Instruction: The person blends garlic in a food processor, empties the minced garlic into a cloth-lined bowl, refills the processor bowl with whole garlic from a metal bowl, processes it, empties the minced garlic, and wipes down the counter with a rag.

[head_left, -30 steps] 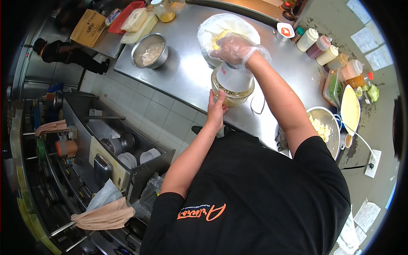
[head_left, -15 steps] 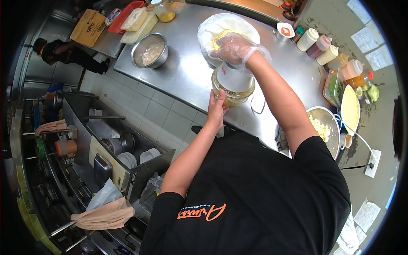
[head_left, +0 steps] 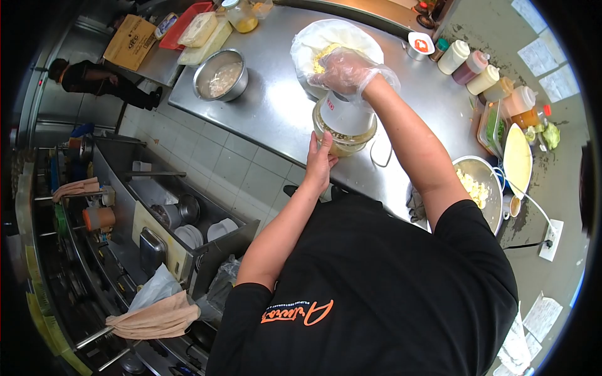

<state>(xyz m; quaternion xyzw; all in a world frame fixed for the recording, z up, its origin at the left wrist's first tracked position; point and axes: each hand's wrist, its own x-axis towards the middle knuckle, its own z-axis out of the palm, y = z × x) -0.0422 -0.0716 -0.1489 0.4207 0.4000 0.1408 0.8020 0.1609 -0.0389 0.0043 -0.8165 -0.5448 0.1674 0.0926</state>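
Observation:
A food chopper stands at the table's near edge, with a clear bowl [head_left: 343, 139] and a white motor head [head_left: 347, 114]. My left hand [head_left: 320, 160] is bare and cups the side of the bowl, its thumb against the wall. Dark bits of food show inside the bowl. My right hand [head_left: 348, 69], in a clear plastic glove, is curled over the top of the motor head; its fingertips are partly hidden. Just behind it, a bowl lined with white cloth [head_left: 308, 45] holds yellow chopped food [head_left: 323, 55].
A metal bowl of pale liquid [head_left: 221, 76] stands left on the steel table [head_left: 269, 94]. Sauce bottles [head_left: 454, 57] line the right wall. A colander of pale chunks [head_left: 476, 188] is by my right elbow. A sink [head_left: 150, 182] is lower left; a co-worker [head_left: 94, 81] stands beyond.
My hands and the chopper stay in place. The co-worker at far left has shifted slightly, and an arm now hangs in front of the body.

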